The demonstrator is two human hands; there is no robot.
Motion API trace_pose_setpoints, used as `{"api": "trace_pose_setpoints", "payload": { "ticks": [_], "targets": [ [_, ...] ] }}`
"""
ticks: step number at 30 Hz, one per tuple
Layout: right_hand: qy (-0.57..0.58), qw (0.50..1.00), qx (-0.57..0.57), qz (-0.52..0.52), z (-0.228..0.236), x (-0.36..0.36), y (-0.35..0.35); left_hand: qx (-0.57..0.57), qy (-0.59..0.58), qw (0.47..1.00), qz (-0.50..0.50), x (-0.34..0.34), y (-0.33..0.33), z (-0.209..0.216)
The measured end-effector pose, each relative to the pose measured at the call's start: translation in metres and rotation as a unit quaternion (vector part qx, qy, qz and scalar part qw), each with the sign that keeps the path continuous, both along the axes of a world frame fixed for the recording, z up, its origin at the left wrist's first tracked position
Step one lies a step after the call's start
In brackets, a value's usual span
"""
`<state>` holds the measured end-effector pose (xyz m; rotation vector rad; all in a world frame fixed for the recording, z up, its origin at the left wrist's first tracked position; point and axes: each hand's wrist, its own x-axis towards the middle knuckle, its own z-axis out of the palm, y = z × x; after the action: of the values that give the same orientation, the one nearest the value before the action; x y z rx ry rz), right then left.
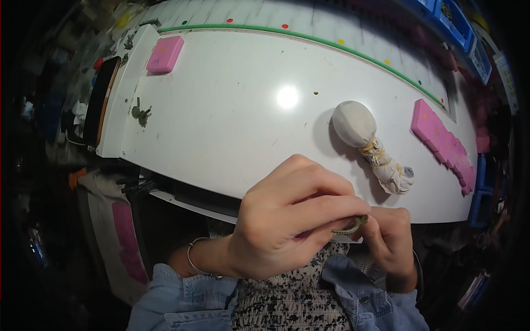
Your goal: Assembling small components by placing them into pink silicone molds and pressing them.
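My left hand (295, 220) is closed in a pinch on a small green curved band (349, 227), ring-like with a beaded edge. It hangs over the table's near edge, fingertips pointing right. My right hand (391, 237) meets it there, its fingers curled and the thumb against the band's upper end. What the right fingers hold is partly hidden. Just under the band a thin pale sliver (348, 239) shows beside the right thumb; its kind is unclear. Beyond my hands, a round-headed tool wrapped in whitish cloth (354, 122) lies on its side, its handle bound with rubber bands.
On the white table (221, 121) a pink block (165, 54) stands far left and a row of pink blocks (441, 140) right. Green scraps (142, 115) lie at left. A green strip (309, 33) edges the back, with blue bins (458, 27) beyond.
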<state>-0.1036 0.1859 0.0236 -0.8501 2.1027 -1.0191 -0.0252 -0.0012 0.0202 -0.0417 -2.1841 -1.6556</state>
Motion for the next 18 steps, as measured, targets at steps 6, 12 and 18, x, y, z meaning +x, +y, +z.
{"api": "trace_pose_setpoints", "payload": {
  "ticks": [6, 12, 18],
  "targets": [
    [-0.033, 0.986, -0.107, -0.121, 0.011, 0.002, -0.014, -0.026, 0.011, 1.000, 0.003, -0.002, 0.000, 0.000],
    [0.007, 0.977, -0.154, -0.149, 0.008, 0.002, -0.026, 0.175, -0.078, 0.981, 0.006, -0.005, -0.018, 0.000],
    [0.148, 0.982, -0.084, 0.080, -0.042, 0.008, -0.030, 0.258, -0.015, 0.962, 0.089, -0.025, -0.052, -0.002]
  ]
}}
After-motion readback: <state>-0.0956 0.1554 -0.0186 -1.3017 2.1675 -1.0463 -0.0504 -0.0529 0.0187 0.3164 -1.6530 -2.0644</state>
